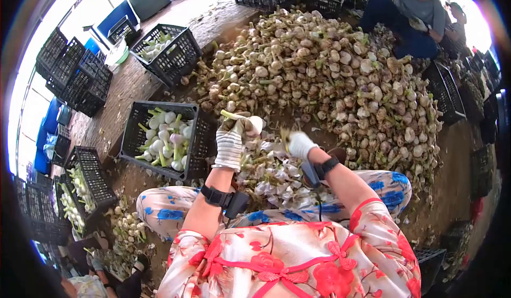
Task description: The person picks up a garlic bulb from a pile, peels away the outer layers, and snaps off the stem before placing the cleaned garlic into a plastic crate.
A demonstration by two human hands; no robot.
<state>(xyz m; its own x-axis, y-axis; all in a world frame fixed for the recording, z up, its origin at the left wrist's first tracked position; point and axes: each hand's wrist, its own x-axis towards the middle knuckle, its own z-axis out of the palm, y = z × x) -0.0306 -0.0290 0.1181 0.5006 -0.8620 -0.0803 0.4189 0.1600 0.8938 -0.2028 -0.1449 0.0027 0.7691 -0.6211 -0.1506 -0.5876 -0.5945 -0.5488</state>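
Observation:
My left hand, in a striped glove with soiled fingers, is closed around a garlic bulb. The bulb is white and peeled clean, its pale green stem pointing left. To the right and slightly lower, my right hand is gloved and curled; whatever its fingers hold, if anything, is hidden. Between my legs lies a heap of garlic skins. A black crate left of my left hand holds cleaned white bulbs with stems. In front of both hands rises a large pile of unpeeled garlic.
Another black crate with garlic stands farther up left, and stacked crates lie beyond it. More filled crates sit at lower left. A co-worker sits behind the pile at upper right; another person is at lower left.

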